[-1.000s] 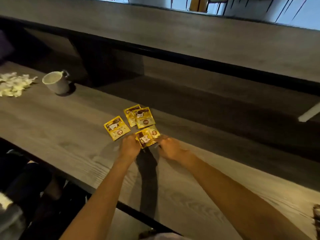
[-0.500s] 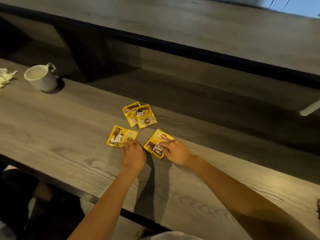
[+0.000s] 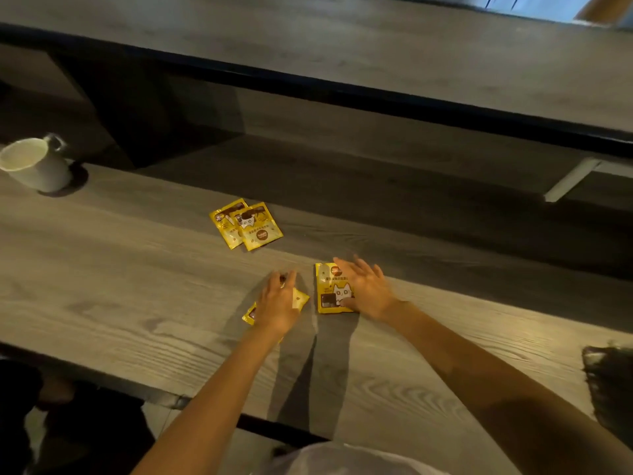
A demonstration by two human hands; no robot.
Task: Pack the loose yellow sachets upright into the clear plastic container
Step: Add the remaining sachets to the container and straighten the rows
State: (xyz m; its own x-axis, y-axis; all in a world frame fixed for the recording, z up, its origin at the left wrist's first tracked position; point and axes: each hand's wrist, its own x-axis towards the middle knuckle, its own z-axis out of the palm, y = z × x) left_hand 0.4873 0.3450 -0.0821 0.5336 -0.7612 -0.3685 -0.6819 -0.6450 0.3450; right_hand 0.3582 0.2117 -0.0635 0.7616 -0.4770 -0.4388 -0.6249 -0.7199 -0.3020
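At the centre of the frame, on the grey wood-grain worktop (image 3: 102, 303), four yellow sachets lay flat; the clear plastic container was not visible anywhere. Left hand (image 3: 279, 303) rested palm down, fingers spread, on one sachet (image 3: 301, 299), covering most of it so only yellow corners showed at the right and lower left of the hand; not gripping it, just flat on top. Right hand (image 3: 366, 289) was also flat and spread, lying over the right edge of a second sachet (image 3: 330, 291), which showed a cat drawing and a dark square; thumb pressed near its lower right corner, no closed grip seen. These two sachets sat just beside each other, apart by a narrow gap. Above and left of them, well apart from the hands, a pair of overlapping sachets (image 3: 253, 224) lay tilted, the right one on top of the left. At the far left edge of the frame stood a white mug (image 3: 34, 166), upright, handle toward the back. A dark blurred object (image 3: 609, 382) sat at the right edge, unidentifiable.
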